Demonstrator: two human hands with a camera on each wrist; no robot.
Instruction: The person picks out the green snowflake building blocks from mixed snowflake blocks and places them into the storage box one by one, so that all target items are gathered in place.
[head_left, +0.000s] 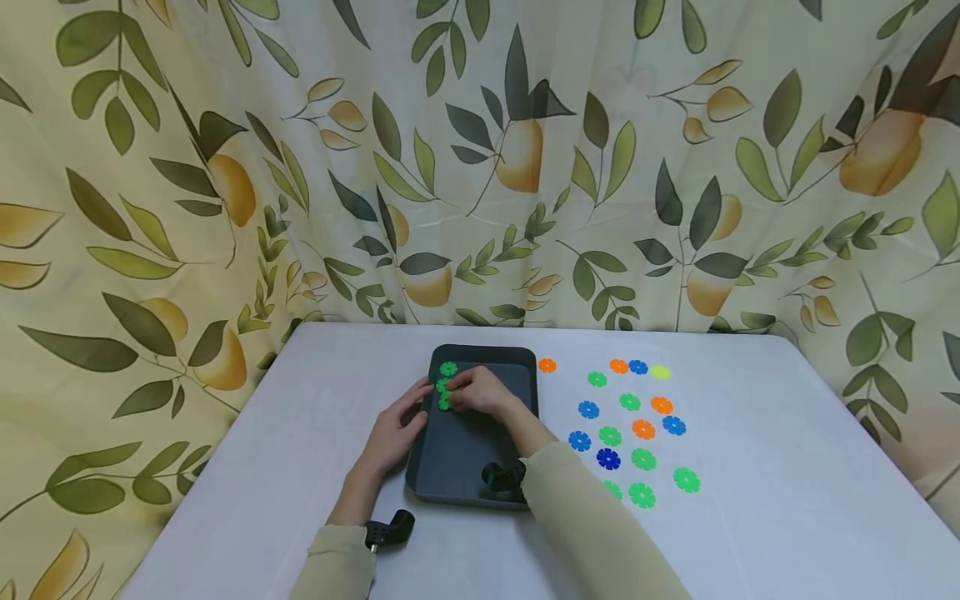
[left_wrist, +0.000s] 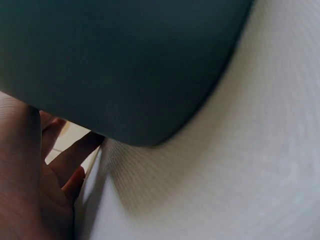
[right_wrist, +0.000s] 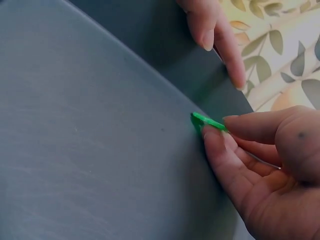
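A dark grey rectangular tray [head_left: 457, 462] lies on the white table. Along its upper left side is a short column of green, notched flower-shaped discs [head_left: 447, 368]. My right hand [head_left: 483, 393] is over the tray beside that column. Its thumb and finger pinch a green disc [right_wrist: 207, 121], held tilted close to the tray floor near the side wall. My left hand [head_left: 393, 433] rests at the tray's left edge, its fairly straight fingers touching the rim. In the left wrist view part of that hand [left_wrist: 30, 180] is hidden by the tray [left_wrist: 125, 65].
Right of the tray, loose discs lie scattered on the table [head_left: 780, 467]: several green discs [head_left: 642, 494], orange discs [head_left: 643, 429], blue discs [head_left: 588, 409], a dark blue disc [head_left: 608, 458] and a yellow disc [head_left: 660, 372]. A leaf-and-fruit patterned curtain [head_left: 480, 233] hangs behind.
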